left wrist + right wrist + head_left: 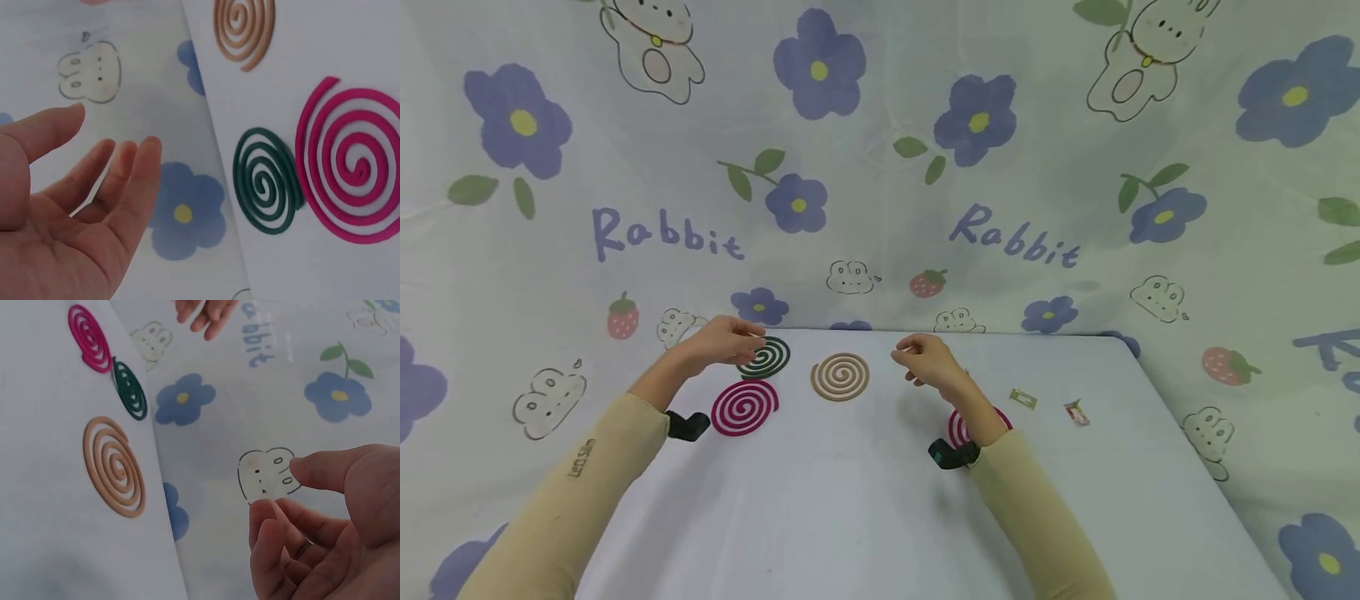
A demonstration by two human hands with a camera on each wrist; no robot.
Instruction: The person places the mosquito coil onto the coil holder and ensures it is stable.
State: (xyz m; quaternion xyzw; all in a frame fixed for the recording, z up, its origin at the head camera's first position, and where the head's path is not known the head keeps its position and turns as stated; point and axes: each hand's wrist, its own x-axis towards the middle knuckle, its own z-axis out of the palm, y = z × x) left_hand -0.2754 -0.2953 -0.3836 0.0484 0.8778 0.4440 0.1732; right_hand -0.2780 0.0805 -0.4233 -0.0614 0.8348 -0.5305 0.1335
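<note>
My left hand (724, 340) hovers over the green mosquito coil (767, 358) with fingers loosely bent and nothing between them. In the left wrist view its palm and fingers (106, 206) are apart from any object. A pink mosquito coil (745, 407) lies just in front of the green one. To the right, a tan mosquito coil (840, 377) lies flat between the hands. My right hand (931, 362) is raised above the table, its fingers (269, 550) loosely curled and holding nothing. Beneath the right wrist, another pink coil (957, 429) is partly hidden.
Two small flat pieces, one greenish-gold (1023, 398) and one red and silver (1077, 412), lie on the right of the white table (850, 517). A patterned cloth (880, 183) hangs behind the table's back edge. Both wrists carry black cameras (953, 454).
</note>
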